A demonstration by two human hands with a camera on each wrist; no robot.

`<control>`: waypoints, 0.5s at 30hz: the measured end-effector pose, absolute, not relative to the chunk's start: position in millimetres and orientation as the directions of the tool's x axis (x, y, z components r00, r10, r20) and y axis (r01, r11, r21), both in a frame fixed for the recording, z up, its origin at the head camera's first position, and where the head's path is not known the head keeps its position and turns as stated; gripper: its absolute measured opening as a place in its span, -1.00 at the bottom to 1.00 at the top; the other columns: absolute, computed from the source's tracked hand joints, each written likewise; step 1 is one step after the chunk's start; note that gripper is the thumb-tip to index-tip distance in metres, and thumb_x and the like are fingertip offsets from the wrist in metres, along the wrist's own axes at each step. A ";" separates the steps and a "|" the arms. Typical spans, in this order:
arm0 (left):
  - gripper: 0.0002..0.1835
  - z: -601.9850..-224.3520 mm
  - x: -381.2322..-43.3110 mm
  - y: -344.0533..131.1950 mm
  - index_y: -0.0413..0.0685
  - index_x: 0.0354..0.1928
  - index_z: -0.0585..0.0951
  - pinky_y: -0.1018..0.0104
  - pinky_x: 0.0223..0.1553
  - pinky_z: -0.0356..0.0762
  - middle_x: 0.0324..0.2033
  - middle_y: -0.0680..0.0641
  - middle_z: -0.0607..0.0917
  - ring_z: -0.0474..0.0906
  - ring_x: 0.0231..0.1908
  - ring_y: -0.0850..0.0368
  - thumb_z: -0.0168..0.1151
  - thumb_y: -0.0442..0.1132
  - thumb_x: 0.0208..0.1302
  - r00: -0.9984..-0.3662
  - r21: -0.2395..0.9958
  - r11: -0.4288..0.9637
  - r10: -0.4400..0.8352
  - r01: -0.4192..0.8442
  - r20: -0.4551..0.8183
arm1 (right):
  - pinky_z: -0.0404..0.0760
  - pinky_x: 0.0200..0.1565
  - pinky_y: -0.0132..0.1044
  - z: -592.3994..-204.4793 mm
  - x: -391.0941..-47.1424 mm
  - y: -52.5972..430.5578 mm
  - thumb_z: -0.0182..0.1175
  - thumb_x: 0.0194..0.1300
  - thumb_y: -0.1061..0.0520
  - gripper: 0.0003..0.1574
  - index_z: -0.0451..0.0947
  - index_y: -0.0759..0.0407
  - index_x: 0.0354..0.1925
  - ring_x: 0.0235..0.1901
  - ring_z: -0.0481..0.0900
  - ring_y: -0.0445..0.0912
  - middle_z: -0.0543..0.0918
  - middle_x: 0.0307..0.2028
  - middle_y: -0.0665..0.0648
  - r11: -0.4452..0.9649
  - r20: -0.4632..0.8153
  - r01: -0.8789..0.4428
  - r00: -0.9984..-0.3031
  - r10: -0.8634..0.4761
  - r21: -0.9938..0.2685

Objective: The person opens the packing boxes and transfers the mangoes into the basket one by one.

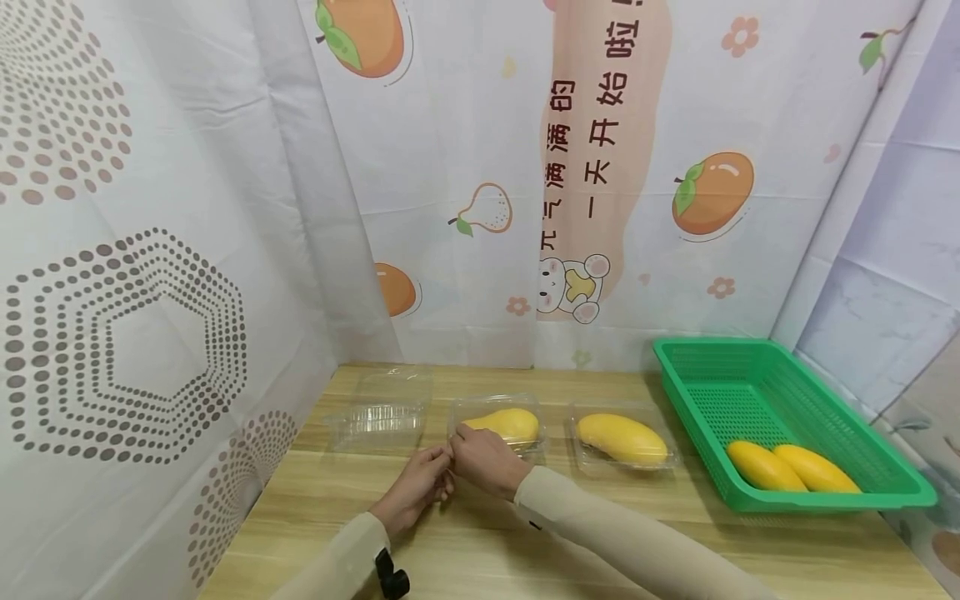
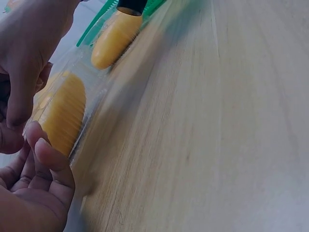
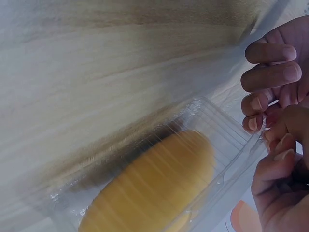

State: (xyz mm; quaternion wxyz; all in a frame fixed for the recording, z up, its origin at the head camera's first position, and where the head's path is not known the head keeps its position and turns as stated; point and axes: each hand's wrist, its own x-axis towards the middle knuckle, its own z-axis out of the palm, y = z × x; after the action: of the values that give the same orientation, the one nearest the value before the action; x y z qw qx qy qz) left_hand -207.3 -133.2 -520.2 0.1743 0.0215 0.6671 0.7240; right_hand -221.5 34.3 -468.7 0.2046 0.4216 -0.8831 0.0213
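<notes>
A clear plastic clamshell box [image 3: 227,130] holds one yellow mango [image 1: 517,427] in the middle of the table. At its near left corner both hands meet. My left hand [image 1: 416,487] pinches the box's edge with curled fingers, as the right wrist view shows. Beside it, my right hand [image 1: 487,460] pinches the same edge between thumb and finger and covers part of the box in the head view. The exact spot under the fingertips is hidden. The lid lies over the mango; whether that corner is fastened I cannot tell.
To the right lies another clear box [image 1: 588,469] with a mango [image 1: 622,438] inside. An opened clear box [image 1: 378,419] stands at the left. A green basket [image 1: 697,450] at the far right holds two mangoes [image 1: 765,467]. Printed curtains [image 1: 450,333] hang behind the wooden table [image 1: 480,550].
</notes>
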 end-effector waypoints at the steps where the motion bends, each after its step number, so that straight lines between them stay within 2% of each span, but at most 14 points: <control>1: -0.78 -520.8 -207.5 -133.4 -0.16 -0.19 0.52 0.42 -0.54 0.45 -0.51 -0.02 0.53 0.44 -0.54 0.21 -0.05 -0.18 0.45 -0.939 0.974 -0.050 0.282 -0.221 -0.199 | 0.29 -0.65 -0.54 -467.0 -221.6 34.3 0.25 0.27 0.03 -0.75 0.47 0.09 -0.48 -0.64 0.24 -0.31 0.38 -0.50 -0.05 0.647 0.380 -0.754 -0.568 -0.730 0.114; 7: -0.79 -522.2 -209.4 -132.4 -0.19 -0.27 0.52 0.42 -0.58 0.44 -0.47 -0.06 0.54 0.43 -0.58 0.21 -0.05 -0.22 0.41 -0.949 0.977 -0.050 0.252 -0.207 -0.188 | 0.32 -0.59 -0.55 -449.2 -222.4 33.6 0.16 0.30 0.18 -0.84 0.47 0.09 -0.45 -0.62 0.31 -0.30 0.38 -0.50 -0.07 0.660 0.387 -0.750 -0.620 -0.683 -0.038; 13: -0.75 -522.3 -207.7 -130.6 -0.24 -0.26 0.55 0.42 -0.63 0.42 -0.59 -0.03 0.51 0.41 -0.64 0.23 -0.03 -0.20 0.37 -0.951 0.974 -0.036 0.227 -0.222 -0.208 | 0.36 -0.55 -0.58 -455.3 -221.3 36.3 0.19 0.28 0.18 -0.90 0.53 0.11 -0.40 -0.59 0.35 -0.32 0.43 -0.45 -0.06 0.655 0.395 -0.753 -0.620 -0.678 -0.056; 15: -0.74 -523.2 -207.1 -130.5 -0.23 -0.25 0.56 0.43 -0.63 0.42 -0.57 -0.04 0.52 0.41 -0.63 0.23 -0.02 -0.17 0.40 -0.952 0.975 -0.031 0.224 -0.220 -0.208 | 0.37 -0.55 -0.58 -456.5 -220.3 36.6 0.22 0.26 0.17 -0.92 0.54 0.10 -0.40 -0.57 0.36 -0.32 0.44 -0.43 -0.06 0.657 0.398 -0.753 -0.616 -0.680 -0.042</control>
State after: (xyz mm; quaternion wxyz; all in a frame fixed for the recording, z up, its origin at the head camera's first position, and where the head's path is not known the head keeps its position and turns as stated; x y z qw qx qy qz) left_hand -207.1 -130.5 -523.2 0.1548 0.0014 0.6785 0.7181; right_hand -220.3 36.6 -456.5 0.1768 0.4010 -0.8929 0.1030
